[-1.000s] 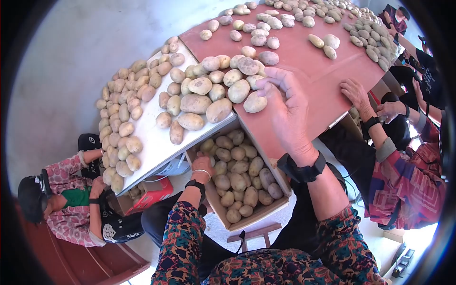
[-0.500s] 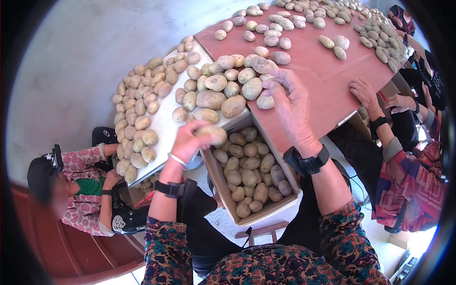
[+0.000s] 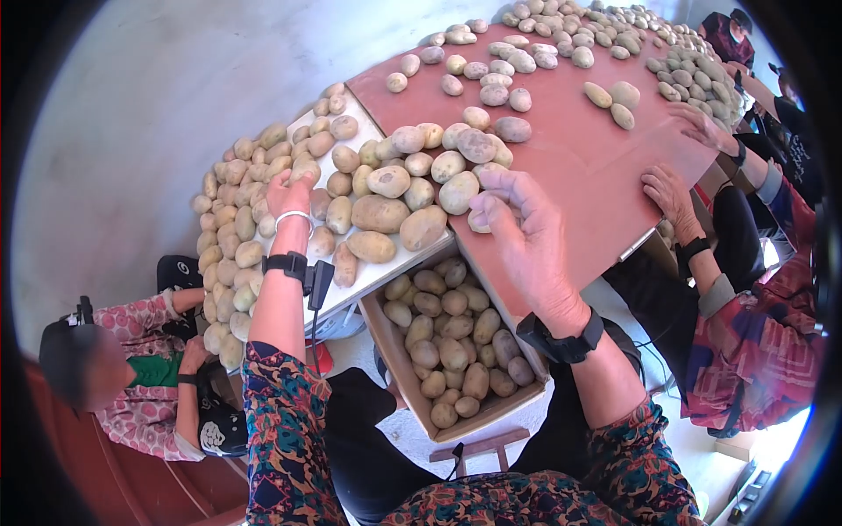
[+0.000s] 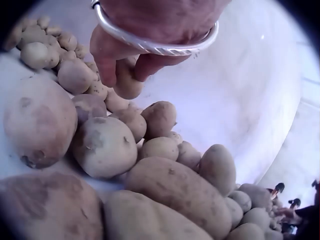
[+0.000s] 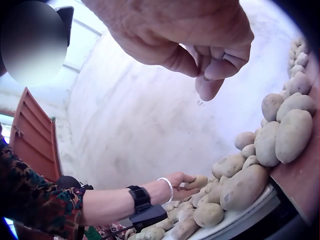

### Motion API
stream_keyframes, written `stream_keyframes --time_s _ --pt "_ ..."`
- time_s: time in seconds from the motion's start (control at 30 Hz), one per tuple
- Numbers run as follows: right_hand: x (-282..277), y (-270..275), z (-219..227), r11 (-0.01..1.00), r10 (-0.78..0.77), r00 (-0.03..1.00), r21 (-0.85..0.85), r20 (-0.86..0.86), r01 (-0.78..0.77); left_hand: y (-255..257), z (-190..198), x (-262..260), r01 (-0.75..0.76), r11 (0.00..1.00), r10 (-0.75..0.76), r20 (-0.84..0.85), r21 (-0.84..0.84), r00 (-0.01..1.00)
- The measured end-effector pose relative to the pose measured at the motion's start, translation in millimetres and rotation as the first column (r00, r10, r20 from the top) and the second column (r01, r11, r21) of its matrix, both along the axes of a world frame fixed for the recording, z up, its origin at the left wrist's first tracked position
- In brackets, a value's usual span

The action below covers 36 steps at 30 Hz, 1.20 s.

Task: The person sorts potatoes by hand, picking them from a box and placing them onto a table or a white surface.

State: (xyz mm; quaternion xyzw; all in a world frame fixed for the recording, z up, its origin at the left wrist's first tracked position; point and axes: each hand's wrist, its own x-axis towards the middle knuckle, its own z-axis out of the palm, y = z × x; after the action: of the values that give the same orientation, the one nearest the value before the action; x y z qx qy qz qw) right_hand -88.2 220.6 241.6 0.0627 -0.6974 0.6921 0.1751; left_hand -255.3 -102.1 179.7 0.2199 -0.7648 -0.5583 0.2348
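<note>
My left hand [image 3: 288,200] pinches a potato [image 4: 128,82] between thumb and fingers over the left pile of potatoes [image 3: 250,188] on the white tabletop [image 3: 338,285]. Part of this potato hides behind the fingers in the left wrist view. My right hand [image 3: 537,250] is raised near the front edge of the red tabletop [image 3: 570,167], its fingers loosely bent and nothing held in them. Past its fingertips lies another heap of potatoes [image 3: 386,182]. Below both hands, a cardboard box [image 3: 500,401] holds several potatoes.
Potatoes also lie scattered along the back of the red tabletop. A person [image 3: 145,368] sits on the left with hands low. At the right, another person's hand [image 3: 671,195] rests on the red tabletop's edge, and a second hand [image 3: 702,131] reaches over it.
My left hand has come up from the box with a potato and moved left and forward to the left pile. My right hand stays raised in about the same place.
</note>
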Motion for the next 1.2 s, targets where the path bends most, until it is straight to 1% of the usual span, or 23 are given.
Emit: stream_keyframes --time_s 0.03,0.07,0.1,0.13,0.17,0.23,0.27,0.33,0.37,0.43,0.53,0.57,0.6,0.63,0.73,0.83,0.9,0.97,1.0,1.03,1.1,1.17,1.2 --pt "-0.7 -0.1 -1.8 1.000 -0.003 1.000 0.003 0.000 0.003 -7.0 -10.8 -13.7 -0.036 0.979 0.029 -0.042 -0.199 0.999" --pt "-1.3 -0.4 -4.2 1.000 -0.001 1.000 0.005 -0.019 0.001 -15.5 -22.8 -21.9 -0.034 0.980 0.026 -0.041 -0.196 0.999" --pt "-2.5 -0.7 -6.3 1.000 0.003 0.999 0.007 -0.038 -0.002 -12.3 -18.4 -18.7 0.073 0.870 -0.037 0.082 -0.488 0.996" --pt "-3.4 -1.2 -8.0 1.000 0.002 0.999 0.009 -0.038 -0.001 -9.0 -14.2 -15.7 0.200 0.669 -0.059 0.216 -0.716 0.974" --pt "-3.9 -1.9 -9.6 1.000 -0.007 0.999 0.016 -0.047 0.008 -8.4 -14.9 -17.4 0.200 0.669 -0.059 0.217 -0.715 0.974" --pt "-2.2 -1.5 -8.7 1.000 -0.016 0.998 0.022 -0.056 0.018 -17.5 -29.9 -32.5 0.310 0.642 -0.043 0.370 -0.702 0.928" --pt "0.2 -0.8 -4.4 0.999 0.030 1.000 0.028 -0.001 -0.030 -27.6 -36.2 -40.3 0.310 0.641 -0.043 0.370 -0.702 0.928" --pt "2.7 -1.7 -2.2 0.996 0.078 0.996 0.029 0.050 -0.080 -44.5 -35.5 -46.9 0.385 0.553 -0.050 0.431 -0.739 0.901" --pt "2.9 -2.6 -4.0 0.996 0.080 0.996 0.036 0.050 -0.082 -46.2 -42.8 -47.0 0.383 0.552 -0.050 0.429 -0.741 0.902" --pt "3.6 -2.2 -3.0 0.996 0.079 0.996 0.043 0.048 -0.081 -7.9 -16.9 -11.8 0.378 0.549 -0.009 0.447 -0.746 0.895" --pt "3.4 -2.2 -2.0 0.993 0.074 0.996 0.090 0.042 -0.077 3.7 -2.5 4.6 0.407 0.559 0.043 0.516 -0.723 0.856" --pt "1.4 -4.6 -6.3 0.997 0.036 0.999 0.075 -0.011 -0.035 3.5 -1.4 7.0 0.408 0.559 0.045 0.517 -0.722 0.855" --pt "-0.1 -6.5 -9.4 0.998 -0.003 0.998 0.057 -0.064 0.007 1.5 -1.8 8.3 0.425 0.525 0.051 0.526 -0.737 0.849" --pt "-0.8 -7.3 -10.7 0.998 -0.002 0.998 0.055 -0.063 0.005 -0.1 -1.9 9.2 0.442 0.491 0.057 0.533 -0.751 0.844" --pt "-1.1 -8.1 -11.8 1.000 0.021 0.997 0.023 -0.072 -0.019 -4.8 -2.1 8.5 0.488 0.485 0.030 0.572 -0.725 0.820" --pt "-3.1 -8.2 -10.7 0.998 0.005 0.999 0.059 -0.049 -0.003 -10.3 -12.4 5.1 0.470 0.486 0.038 0.555 -0.737 0.831" --pt "-6.6 -7.3 -16.9 1.000 -0.016 0.997 0.004 -0.081 0.017 -22.1 -23.5 0.0 0.451 0.425 0.024 0.508 -0.785 0.861" --pt "-12.1 -1.2 -19.7 0.997 -0.054 0.995 0.052 -0.087 0.058 -33.2 -34.0 -6.9 0.359 0.428 -0.105 0.349 -0.829 0.931" --pt "-9.8 1.4 -14.5 0.997 -0.054 0.998 0.053 -0.045 0.057 -20.2 -24.2 10.4 0.303 0.441 -0.179 0.248 -0.845 0.952" --pt "-7.0 3.8 -5.2 0.999 -0.048 0.998 0.015 -0.026 0.049 2.0 1.0 29.5 0.244 0.459 -0.248 0.140 -0.854 0.959" --pt "-14.8 7.4 -9.2 0.998 -0.051 0.999 -0.024 0.000 0.051 53.1 47.8 90.2 0.418 0.639 -0.433 0.147 -0.646 0.890" --pt "-23.7 10.1 -20.0 0.990 -0.127 0.972 -0.090 -0.198 0.111 80.8 60.2 135.8 0.614 0.638 -0.587 0.223 -0.465 0.778" --pt "-17.9 11.9 -15.3 0.989 -0.130 0.974 -0.091 -0.188 0.114 92.1 60.4 157.6 0.715 0.608 -0.658 0.285 -0.346 0.697"
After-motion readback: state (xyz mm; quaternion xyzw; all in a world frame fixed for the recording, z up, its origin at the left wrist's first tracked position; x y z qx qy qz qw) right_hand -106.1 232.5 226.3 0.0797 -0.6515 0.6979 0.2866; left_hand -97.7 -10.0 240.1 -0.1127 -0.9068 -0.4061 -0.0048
